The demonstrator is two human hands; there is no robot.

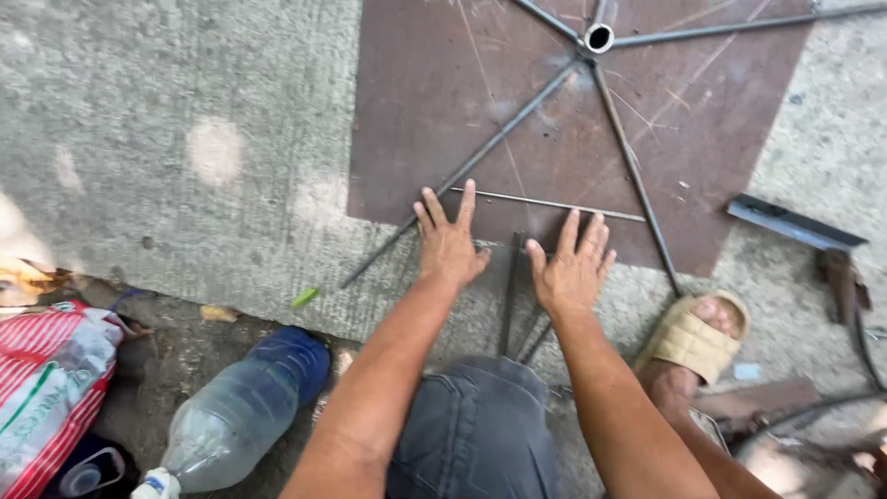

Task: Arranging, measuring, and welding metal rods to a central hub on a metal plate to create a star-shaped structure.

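My left hand (449, 242) and my right hand (573, 266) lie flat, fingers spread, at the near edge of a rusty brown steel plate (434, 102) on the concrete. Their fingertips touch a thin straight metal rod (545, 203) laid crosswise on the plate. That rod spans two of the rods radiating from a short pipe hub (599, 38) at the top. One radiating rod (471, 164) runs down to the left, another (636, 176) down to the right. Neither hand grips anything. Several loose rods (511, 296) lie between my hands, pointing towards my knee.
A clear plastic bottle (231, 420) lies at lower left beside a red-and-white striped sack (51, 388). My sandalled foot (693, 337) rests at right. An angle-iron piece (795, 224) and a hammer-like tool (843, 282) lie on the concrete at far right.
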